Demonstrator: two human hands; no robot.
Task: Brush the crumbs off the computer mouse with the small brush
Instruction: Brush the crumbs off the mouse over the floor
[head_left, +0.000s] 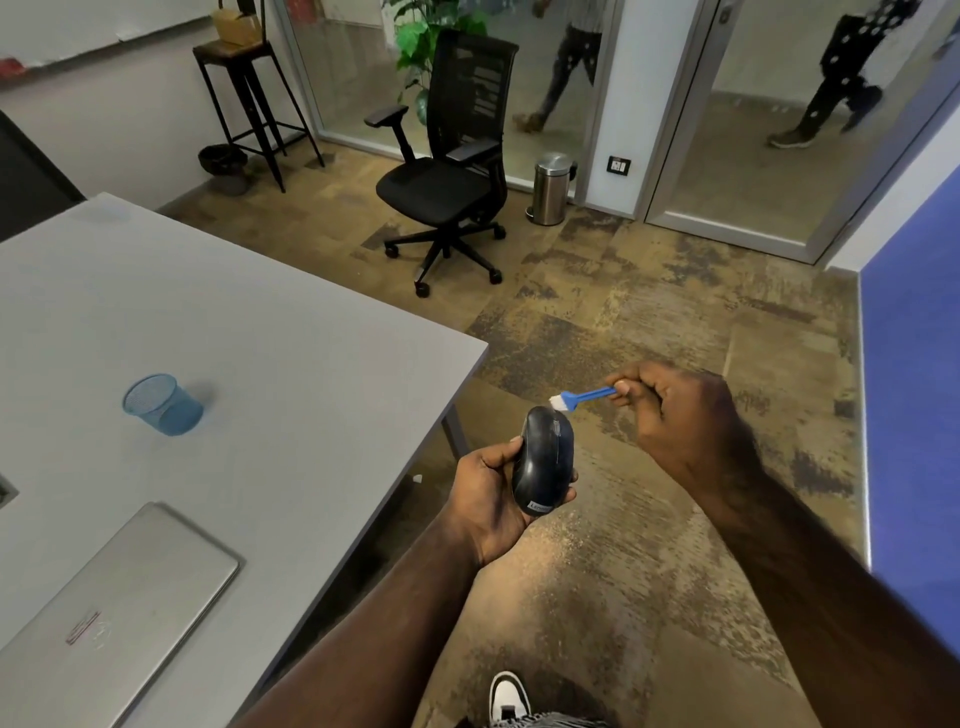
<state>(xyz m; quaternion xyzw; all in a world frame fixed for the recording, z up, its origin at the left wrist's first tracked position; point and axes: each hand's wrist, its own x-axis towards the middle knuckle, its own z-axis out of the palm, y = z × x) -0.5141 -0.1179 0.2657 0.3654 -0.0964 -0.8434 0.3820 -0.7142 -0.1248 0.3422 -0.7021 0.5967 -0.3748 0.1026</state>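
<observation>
The black computer mouse (544, 460) was held in the air above the carpeted floor (623, 312), just off the corner of the grey tabletop (260, 332). The left hand (491, 499) cupped it from below, fingers closed around its sides. The small brush (579, 397), blue with white bristles, touched the mouse's front end; the right hand (680, 415) pinched its handle tightly. On the tabletop lay a closed laptop (119, 608) and a blue mesh cup (162, 404).
</observation>
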